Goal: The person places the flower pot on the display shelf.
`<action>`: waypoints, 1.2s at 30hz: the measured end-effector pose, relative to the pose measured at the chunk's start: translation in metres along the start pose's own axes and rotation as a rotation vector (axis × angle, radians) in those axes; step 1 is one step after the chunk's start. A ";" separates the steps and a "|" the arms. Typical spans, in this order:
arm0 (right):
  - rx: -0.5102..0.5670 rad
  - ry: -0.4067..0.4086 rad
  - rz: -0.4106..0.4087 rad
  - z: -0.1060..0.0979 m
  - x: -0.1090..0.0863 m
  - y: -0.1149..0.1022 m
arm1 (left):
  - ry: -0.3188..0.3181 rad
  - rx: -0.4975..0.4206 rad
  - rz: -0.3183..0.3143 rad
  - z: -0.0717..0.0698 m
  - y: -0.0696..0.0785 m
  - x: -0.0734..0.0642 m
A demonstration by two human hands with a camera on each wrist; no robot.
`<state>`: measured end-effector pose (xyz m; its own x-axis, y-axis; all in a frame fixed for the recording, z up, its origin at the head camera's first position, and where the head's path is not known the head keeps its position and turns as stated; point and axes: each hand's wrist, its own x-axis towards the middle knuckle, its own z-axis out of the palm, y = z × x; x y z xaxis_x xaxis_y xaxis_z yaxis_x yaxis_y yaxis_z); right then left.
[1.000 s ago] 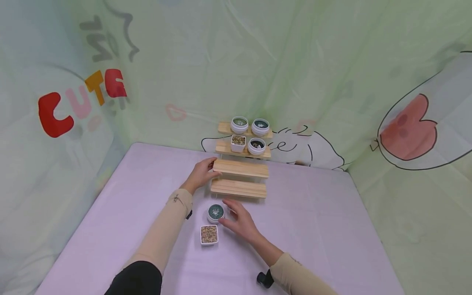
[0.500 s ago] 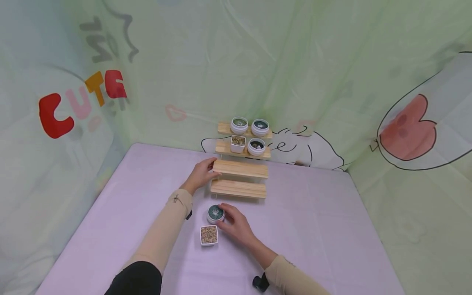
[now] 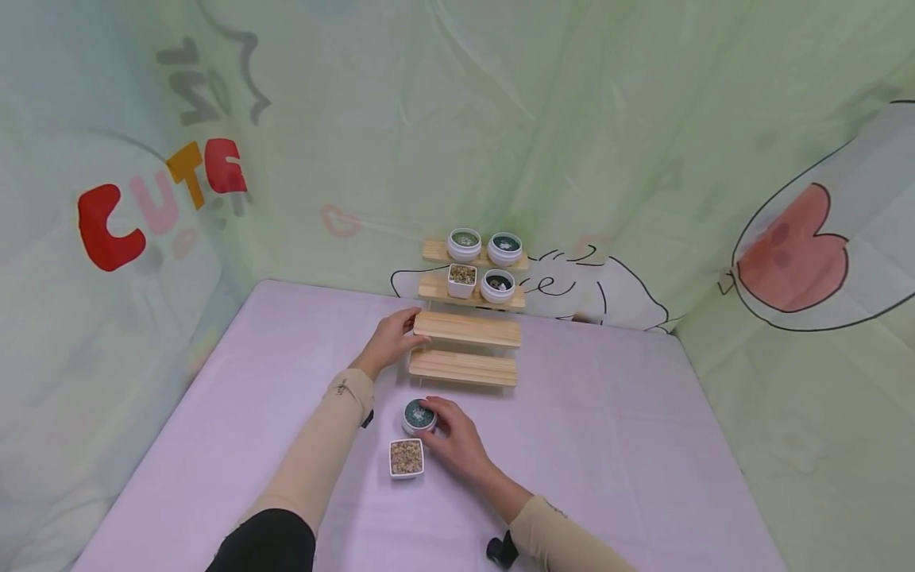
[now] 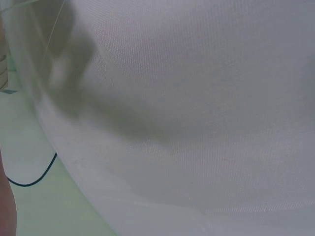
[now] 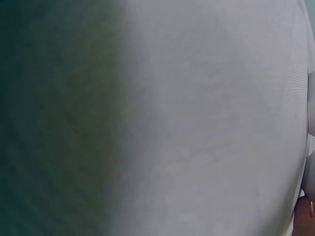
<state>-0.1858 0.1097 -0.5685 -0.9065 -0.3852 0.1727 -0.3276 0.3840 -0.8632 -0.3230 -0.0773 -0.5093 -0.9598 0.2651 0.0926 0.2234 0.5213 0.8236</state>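
Note:
In the head view my left hand [image 3: 389, 343] holds the left end of a stepped wooden display shelf [image 3: 468, 329], thumb in front of the third board and fingers behind. My right hand [image 3: 457, 441] pinches a small round white pot [image 3: 416, 415] with a dark green filling, thumb and fingers at its right side. Just in front of that pot stands a square white pot [image 3: 407, 457] filled with tan pebbles. The wrist views show mostly pale cloth, with a sliver of my right finger [image 5: 302, 219] at the lower right edge of the right wrist view.
Two round pots, one with a green filling [image 3: 465, 240] and one with a dark filling [image 3: 506, 245], stand on the top board. Below them are a square pebble pot [image 3: 461, 280] and another round pot [image 3: 497, 284]. A printed curtain [image 3: 357, 143] hangs behind the lilac-covered table [image 3: 608, 437].
My right hand has moved left onto the round pot and its fingers have closed on it. The left hand has kept its hold on the shelf.

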 end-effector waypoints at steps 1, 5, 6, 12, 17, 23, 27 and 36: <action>-0.001 0.002 -0.002 0.000 0.000 0.000 | 0.000 0.003 0.000 0.000 0.000 0.000; 0.004 0.009 0.003 -0.001 0.001 -0.001 | -0.004 0.007 -0.002 -0.001 0.001 0.000; 0.007 0.013 0.004 -0.001 0.002 0.000 | -0.003 0.008 -0.002 -0.001 0.001 0.000; 0.028 0.066 0.010 -0.008 0.007 -0.001 | 0.004 0.016 0.012 0.001 -0.001 0.001; 0.022 0.117 -0.012 -0.018 0.010 -0.014 | 0.004 0.025 0.008 0.001 -0.001 0.001; 0.045 0.123 -0.016 -0.042 0.014 -0.058 | -0.003 0.026 -0.012 -0.001 0.002 -0.001; 0.039 0.128 -0.037 -0.054 0.023 -0.066 | -0.002 0.026 -0.008 -0.001 0.001 -0.001; 0.038 0.211 0.015 -0.071 0.058 -0.045 | -0.005 0.024 -0.001 0.000 0.000 0.002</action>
<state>-0.2420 0.1292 -0.4858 -0.9482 -0.1936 0.2519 -0.3071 0.3553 -0.8829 -0.3253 -0.0773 -0.5093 -0.9592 0.2684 0.0888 0.2264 0.5413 0.8098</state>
